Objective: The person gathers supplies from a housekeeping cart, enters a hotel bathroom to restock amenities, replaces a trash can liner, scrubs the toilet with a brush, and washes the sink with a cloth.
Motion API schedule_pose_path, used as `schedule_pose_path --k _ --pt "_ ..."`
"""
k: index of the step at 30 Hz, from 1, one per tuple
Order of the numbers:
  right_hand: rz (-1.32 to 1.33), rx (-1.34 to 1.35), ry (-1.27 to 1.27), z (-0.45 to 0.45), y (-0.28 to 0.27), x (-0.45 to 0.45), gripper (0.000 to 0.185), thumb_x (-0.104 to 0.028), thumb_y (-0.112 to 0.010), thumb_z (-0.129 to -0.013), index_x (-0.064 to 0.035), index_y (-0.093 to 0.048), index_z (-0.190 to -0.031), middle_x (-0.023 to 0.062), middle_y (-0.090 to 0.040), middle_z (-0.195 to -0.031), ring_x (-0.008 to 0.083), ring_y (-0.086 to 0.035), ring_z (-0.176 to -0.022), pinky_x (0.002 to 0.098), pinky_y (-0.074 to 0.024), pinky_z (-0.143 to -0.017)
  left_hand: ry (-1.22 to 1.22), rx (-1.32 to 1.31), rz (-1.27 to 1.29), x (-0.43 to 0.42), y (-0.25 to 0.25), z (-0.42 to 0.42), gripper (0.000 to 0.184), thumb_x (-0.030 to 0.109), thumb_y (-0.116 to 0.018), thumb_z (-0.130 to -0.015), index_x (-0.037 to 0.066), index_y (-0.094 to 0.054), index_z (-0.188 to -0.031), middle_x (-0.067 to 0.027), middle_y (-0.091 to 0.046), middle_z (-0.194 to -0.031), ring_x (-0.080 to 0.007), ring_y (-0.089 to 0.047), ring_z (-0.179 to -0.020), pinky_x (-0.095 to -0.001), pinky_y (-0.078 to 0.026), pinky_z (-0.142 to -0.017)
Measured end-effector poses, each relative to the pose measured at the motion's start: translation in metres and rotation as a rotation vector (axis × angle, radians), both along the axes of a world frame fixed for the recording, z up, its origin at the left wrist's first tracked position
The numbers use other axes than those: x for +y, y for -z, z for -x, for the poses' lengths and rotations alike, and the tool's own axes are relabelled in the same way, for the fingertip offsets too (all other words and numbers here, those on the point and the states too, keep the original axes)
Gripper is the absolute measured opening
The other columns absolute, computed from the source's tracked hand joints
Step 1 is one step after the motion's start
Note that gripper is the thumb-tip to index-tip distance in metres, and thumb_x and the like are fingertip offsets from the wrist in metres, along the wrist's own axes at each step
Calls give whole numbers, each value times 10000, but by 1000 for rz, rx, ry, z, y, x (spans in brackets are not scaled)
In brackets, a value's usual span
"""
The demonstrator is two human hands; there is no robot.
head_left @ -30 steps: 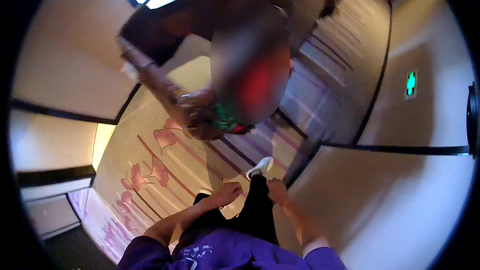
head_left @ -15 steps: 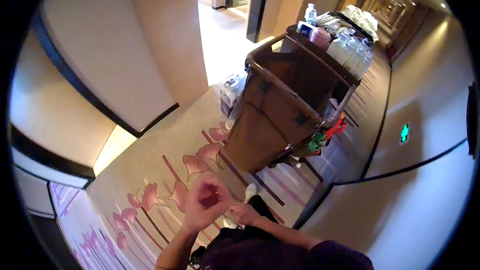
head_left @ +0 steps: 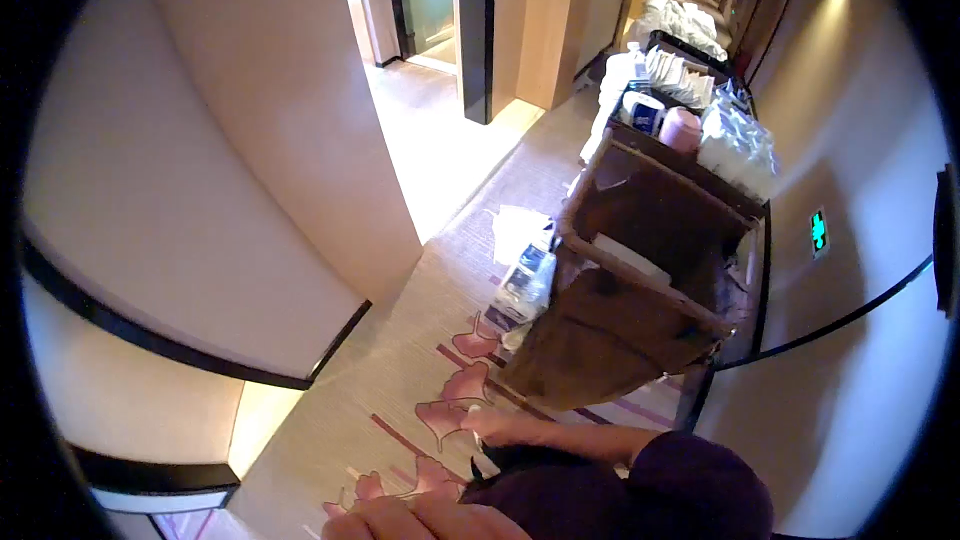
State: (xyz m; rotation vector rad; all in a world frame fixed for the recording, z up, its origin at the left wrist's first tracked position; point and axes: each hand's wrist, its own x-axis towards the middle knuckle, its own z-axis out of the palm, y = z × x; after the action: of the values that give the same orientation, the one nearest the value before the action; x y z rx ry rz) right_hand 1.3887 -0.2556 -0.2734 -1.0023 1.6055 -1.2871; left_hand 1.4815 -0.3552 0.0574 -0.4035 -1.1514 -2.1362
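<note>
My left hand [head_left: 425, 519] is close to the camera at the bottom edge, with its bent fingers side by side and the palm hidden. Above and to its right, my right hand [head_left: 500, 427] is held low in front of my body with the fingers closed. A small pale bit shows at its fingertips, too small to name. Nearest to the right hand is the brown fabric bag [head_left: 600, 340] of a housekeeping cart, apart from the hand. A white flat piece [head_left: 630, 258] shows inside the bag's open top.
Plastic-wrapped packs [head_left: 525, 285] sit beside the cart on the left. On the cart top are a pink roll [head_left: 681, 128], clear bottles [head_left: 735, 145] and white linens [head_left: 685, 25]. A lit doorway [head_left: 430, 110] opens at left; a wall [head_left: 850, 340] with a green sign runs along the right.
My left hand has dropped from mid-view to the bottom edge. The cart appears further right, and more of the packs on its left shows. My right hand stays closed.
</note>
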Motion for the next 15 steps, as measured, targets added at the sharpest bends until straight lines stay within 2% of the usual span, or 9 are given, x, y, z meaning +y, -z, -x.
schedule_pose_path --k 1,2,4,6,10,13,15 --pt "53 -147 67 17 -18 -27 218 -120 -571 -825 -59 -630 -1027 192 -635 -996 381 -608 -1019 484 -493 -830 88 12 -37 -18 -4 11 119 92 -564 -949 74 -590 -835 -82 -615 -811 -195 -565 -701 -347 -480 -678" --pt "-77 322 -71 39 15 -52 226 -122 -582 -820 -54 -630 -1030 189 -638 -990 386 -613 -992 487 -495 -816 155 29 -68 -35 -7 21 119 96 -562 -956 74 -589 -842 -85 -615 -818 -201 -566 -709 -352 -488 -681" --pt "-219 784 -212 69 22 -90 234 -124 -594 -815 -49 -630 -1033 185 -640 -983 390 -619 -966 491 -498 -802 282 68 -140 -68 -14 41 120 103 -559 -970 75 -585 -857 -90 -615 -832 -212 -570 -725 -363 -505 -687" --pt "-181 554 -114 94 19 -124 240 -133 -618 -806 -51 -626 -1032 171 -627 -922 404 -626 -908 503 -498 -786 375 82 -199 -102 -21 61 121 110 -556 -984 75 -582 -871 -96 -615 -846 -223 -574 -740 -375 -523 -692" --pt "-104 632 -128 149 28 -188 252 -123 -622 -808 -65 -629 -1052 168 -626 -917 403 -639 -897 500 -501 -765 529 84 -256 -175 -21 113 124 125 -550 -1011 75 -575 -901 -108 -615 -874 -245 -581 -771 -397 -557 -704" --pt "-236 661 -195 188 50 -222 264 -82 -596 -808 -56 -629 -1069 190 -634 -972 401 -642 -943 485 -520 -770 697 93 -255 -232 -15 166 90 128 -588 -993 66 -611 -932 -121 -640 -923 -259 -611 -810 -422 -571 -743" --pt "-263 663 -150 215 55 -249 255 -80 -592 -808 -52 -627 -1059 191 -631 -973 405 -639 -943 490 -519 -772 846 139 -174 -278 -10 201 75 131 -605 -985 64 -632 -966 -138 -655 -975 -268 -629 -842 -435 -575 -763"
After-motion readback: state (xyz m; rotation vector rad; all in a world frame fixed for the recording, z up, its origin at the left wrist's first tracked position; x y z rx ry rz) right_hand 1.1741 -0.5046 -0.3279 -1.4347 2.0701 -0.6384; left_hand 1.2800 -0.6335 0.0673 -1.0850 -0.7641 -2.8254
